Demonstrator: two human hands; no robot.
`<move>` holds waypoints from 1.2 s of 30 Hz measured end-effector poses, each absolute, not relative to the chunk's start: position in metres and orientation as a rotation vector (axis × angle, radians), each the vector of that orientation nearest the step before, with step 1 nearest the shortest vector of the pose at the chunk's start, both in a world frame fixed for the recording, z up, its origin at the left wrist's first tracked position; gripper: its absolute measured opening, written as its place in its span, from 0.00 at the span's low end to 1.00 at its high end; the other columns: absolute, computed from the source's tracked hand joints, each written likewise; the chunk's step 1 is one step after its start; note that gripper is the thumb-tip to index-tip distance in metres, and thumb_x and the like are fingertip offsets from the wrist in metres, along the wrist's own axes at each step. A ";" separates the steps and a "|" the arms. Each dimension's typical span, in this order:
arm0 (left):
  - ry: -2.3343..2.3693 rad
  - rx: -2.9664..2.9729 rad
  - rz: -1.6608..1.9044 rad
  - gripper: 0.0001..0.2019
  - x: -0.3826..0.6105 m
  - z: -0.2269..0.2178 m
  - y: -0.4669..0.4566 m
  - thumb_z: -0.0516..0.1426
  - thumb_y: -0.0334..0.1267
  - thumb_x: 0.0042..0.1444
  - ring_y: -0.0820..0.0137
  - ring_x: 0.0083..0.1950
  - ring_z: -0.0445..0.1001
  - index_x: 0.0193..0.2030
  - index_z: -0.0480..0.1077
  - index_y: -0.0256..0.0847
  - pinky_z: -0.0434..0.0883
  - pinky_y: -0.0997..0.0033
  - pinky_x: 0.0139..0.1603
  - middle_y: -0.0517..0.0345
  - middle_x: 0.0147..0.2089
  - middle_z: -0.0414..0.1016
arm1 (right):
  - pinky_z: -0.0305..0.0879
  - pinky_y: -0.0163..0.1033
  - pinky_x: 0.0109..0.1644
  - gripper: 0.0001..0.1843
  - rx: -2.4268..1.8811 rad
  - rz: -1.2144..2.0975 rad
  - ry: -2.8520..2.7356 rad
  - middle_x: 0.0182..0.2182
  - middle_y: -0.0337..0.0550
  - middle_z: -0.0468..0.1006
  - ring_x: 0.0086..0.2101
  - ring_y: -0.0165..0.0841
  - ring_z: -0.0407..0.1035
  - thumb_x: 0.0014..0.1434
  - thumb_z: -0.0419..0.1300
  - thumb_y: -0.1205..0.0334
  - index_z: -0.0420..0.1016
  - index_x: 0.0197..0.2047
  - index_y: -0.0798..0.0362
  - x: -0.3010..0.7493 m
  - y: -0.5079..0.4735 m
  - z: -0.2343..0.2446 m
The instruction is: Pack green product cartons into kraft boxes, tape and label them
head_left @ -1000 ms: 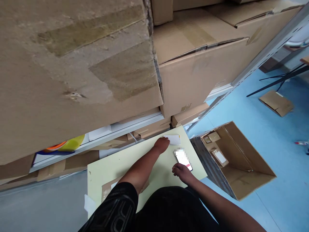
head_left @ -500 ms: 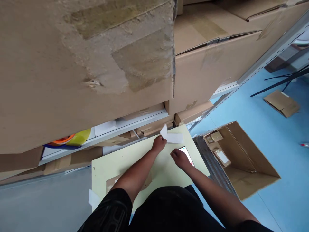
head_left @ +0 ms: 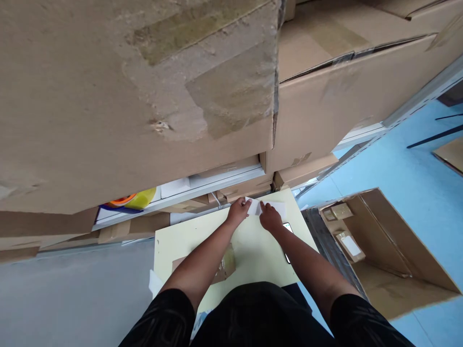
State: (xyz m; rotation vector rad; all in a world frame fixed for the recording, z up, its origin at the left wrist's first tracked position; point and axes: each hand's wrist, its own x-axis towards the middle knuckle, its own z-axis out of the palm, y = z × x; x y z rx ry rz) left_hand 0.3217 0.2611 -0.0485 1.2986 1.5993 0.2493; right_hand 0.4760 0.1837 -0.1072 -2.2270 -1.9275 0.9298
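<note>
My left hand (head_left: 238, 212) pinches one end of a white paper slip (head_left: 253, 207) above the far edge of a pale yellow table (head_left: 195, 236). My right hand (head_left: 270, 217) grips the slip's other side, index finger and thumb at its edge. Beneath and beside it lies more white paper (head_left: 279, 207) on the tabletop; whether the two pieces are joined I cannot tell. A phone (head_left: 287, 227) lies partly hidden under my right forearm. Below my left forearm is a small taped cardboard box (head_left: 227, 265), partly covered by the arm.
Large cardboard boxes (head_left: 202, 106) on a shelf (head_left: 224, 178) loom close ahead above the table. To the right, an open carton (head_left: 390, 231) holds small labelled packages (head_left: 349, 243). Orange and yellow round items (head_left: 141, 198) sit on the shelf at left.
My right hand has moved up and away from beside the phone to the white slip. The slip, raised in my left hand before, now stretches between both hands. The view has shifted.
</note>
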 end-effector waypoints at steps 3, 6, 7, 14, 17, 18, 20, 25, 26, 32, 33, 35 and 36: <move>1.706 1.306 0.168 0.14 0.326 -0.054 0.270 0.60 0.52 0.63 0.69 0.26 0.77 0.37 0.71 0.42 0.70 0.73 0.29 0.58 0.30 0.78 | 0.65 0.47 0.53 0.36 -2.207 0.935 -1.950 0.57 0.59 0.72 0.51 0.47 0.69 0.67 0.50 0.66 0.51 0.77 0.54 0.476 0.185 -0.114; 1.790 1.199 0.139 0.10 0.323 -0.060 0.267 0.60 0.45 0.61 0.66 0.25 0.78 0.36 0.71 0.40 0.70 0.70 0.27 0.55 0.29 0.77 | 0.65 0.48 0.53 0.38 -2.192 0.907 -1.981 0.56 0.59 0.73 0.51 0.47 0.69 0.66 0.50 0.66 0.49 0.78 0.53 0.477 0.185 -0.121; 1.814 1.155 0.142 0.10 0.319 -0.060 0.263 0.60 0.44 0.61 0.66 0.25 0.78 0.37 0.70 0.40 0.70 0.70 0.27 0.54 0.29 0.77 | 0.65 0.48 0.53 0.38 -2.183 0.900 -1.989 0.56 0.59 0.73 0.51 0.47 0.69 0.66 0.50 0.67 0.48 0.78 0.53 0.478 0.184 -0.123; 1.843 1.057 0.342 0.13 0.271 -0.023 0.206 0.55 0.49 0.65 0.69 0.27 0.76 0.37 0.69 0.41 0.71 0.73 0.27 0.57 0.30 0.75 | 0.65 0.47 0.53 0.37 -2.163 1.022 -1.919 0.60 0.61 0.73 0.54 0.49 0.71 0.64 0.51 0.70 0.56 0.75 0.55 0.485 0.188 -0.116; 1.786 1.154 0.498 0.15 0.249 0.002 0.181 0.56 0.51 0.63 0.71 0.29 0.74 0.33 0.69 0.42 0.69 0.75 0.30 0.63 0.27 0.72 | 0.65 0.48 0.55 0.32 -2.103 1.113 -1.703 0.56 0.59 0.77 0.53 0.48 0.72 0.63 0.52 0.67 0.64 0.71 0.57 0.483 0.183 -0.101; 1.766 1.196 0.561 0.16 0.243 0.010 0.174 0.56 0.52 0.63 0.71 0.29 0.73 0.33 0.70 0.42 0.69 0.75 0.30 0.63 0.27 0.71 | 0.66 0.48 0.54 0.29 -2.044 1.173 -1.577 0.53 0.58 0.79 0.52 0.48 0.73 0.63 0.53 0.64 0.69 0.67 0.57 0.479 0.179 -0.094; 1.741 1.274 0.682 0.18 0.233 0.023 0.163 0.55 0.54 0.64 0.70 0.32 0.73 0.35 0.73 0.41 0.69 0.74 0.32 0.62 0.28 0.74 | 0.69 0.47 0.50 0.22 -1.893 1.333 -1.312 0.45 0.53 0.82 0.47 0.46 0.75 0.63 0.53 0.58 0.76 0.57 0.54 0.464 0.164 -0.079; 1.692 1.710 0.839 0.17 0.205 0.054 0.140 0.52 0.47 0.70 0.62 0.50 0.78 0.49 0.79 0.42 0.73 0.63 0.53 0.53 0.48 0.82 | 0.73 0.43 0.40 0.23 -1.498 1.767 -0.885 0.41 0.53 0.83 0.38 0.42 0.79 0.62 0.55 0.43 0.77 0.47 0.53 0.401 0.113 -0.023; 1.637 1.880 0.815 0.16 0.198 0.060 0.134 0.51 0.44 0.70 0.61 0.53 0.77 0.52 0.79 0.43 0.72 0.61 0.57 0.51 0.52 0.82 | 0.74 0.44 0.42 0.26 -1.395 1.828 -0.793 0.45 0.54 0.83 0.40 0.42 0.79 0.63 0.55 0.40 0.77 0.49 0.53 0.388 0.106 -0.009; 1.371 2.549 0.612 0.16 0.150 0.074 0.096 0.53 0.38 0.71 0.58 0.48 0.76 0.60 0.74 0.41 0.71 0.54 0.51 0.47 0.53 0.80 | 0.73 0.43 0.43 0.29 -1.044 1.838 -0.601 0.46 0.48 0.83 0.41 0.41 0.78 0.57 0.65 0.35 0.76 0.50 0.49 0.316 0.096 0.066; 1.312 2.605 0.610 0.16 0.142 0.074 0.089 0.53 0.39 0.70 0.58 0.48 0.75 0.60 0.73 0.41 0.70 0.54 0.51 0.47 0.53 0.80 | 0.71 0.41 0.40 0.26 -1.087 1.794 -0.607 0.42 0.46 0.84 0.38 0.40 0.77 0.55 0.68 0.38 0.77 0.47 0.50 0.307 0.096 0.073; 1.133 2.685 0.612 0.16 0.124 0.075 0.077 0.54 0.40 0.70 0.58 0.51 0.75 0.61 0.72 0.41 0.69 0.55 0.53 0.47 0.54 0.79 | 0.68 0.39 0.36 0.21 -1.204 1.696 -0.621 0.33 0.42 0.83 0.33 0.37 0.75 0.50 0.72 0.44 0.77 0.40 0.50 0.290 0.093 0.083; 1.049 2.695 0.632 0.16 0.113 0.076 0.072 0.54 0.40 0.70 0.58 0.53 0.74 0.61 0.72 0.40 0.68 0.54 0.55 0.47 0.55 0.79 | 0.66 0.38 0.35 0.20 -1.249 1.652 -0.631 0.30 0.40 0.83 0.30 0.36 0.74 0.49 0.73 0.46 0.77 0.38 0.51 0.282 0.091 0.085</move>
